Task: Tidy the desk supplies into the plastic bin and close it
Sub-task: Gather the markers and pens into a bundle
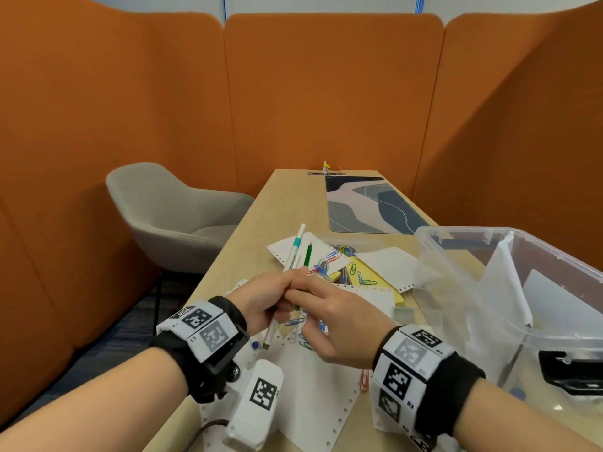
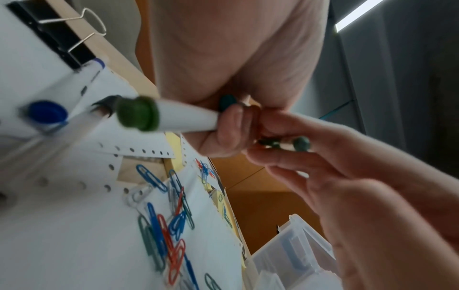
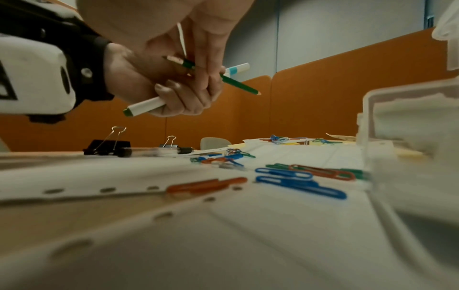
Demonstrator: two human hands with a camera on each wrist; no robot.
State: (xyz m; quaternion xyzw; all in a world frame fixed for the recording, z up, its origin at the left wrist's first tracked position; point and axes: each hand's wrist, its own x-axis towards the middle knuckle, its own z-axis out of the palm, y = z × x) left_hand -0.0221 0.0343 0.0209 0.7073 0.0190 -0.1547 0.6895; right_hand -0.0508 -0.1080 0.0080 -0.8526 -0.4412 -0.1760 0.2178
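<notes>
The long pale table [image 1: 261, 210] looks like matt wood laminate, smooth. Over it lie white paper sheets with punched edges [image 1: 313, 380], dull and thin, and a block of yellow paper notes [image 1: 365, 272]. The scattered coloured paper clips [image 3: 300, 183] have a glossy plastic coating. A black binder clip with bright wire handles [image 3: 106, 146] is metal. The clear plastic bin [image 1: 463, 272] is slightly cloudy and shiny. The white marker with a green end cap [image 3: 146, 107] is smooth plastic; the green pencil [image 3: 238, 85] shows bare wood at its tip. The orange partition panels [image 1: 326, 93] look like felted cloth.
</notes>
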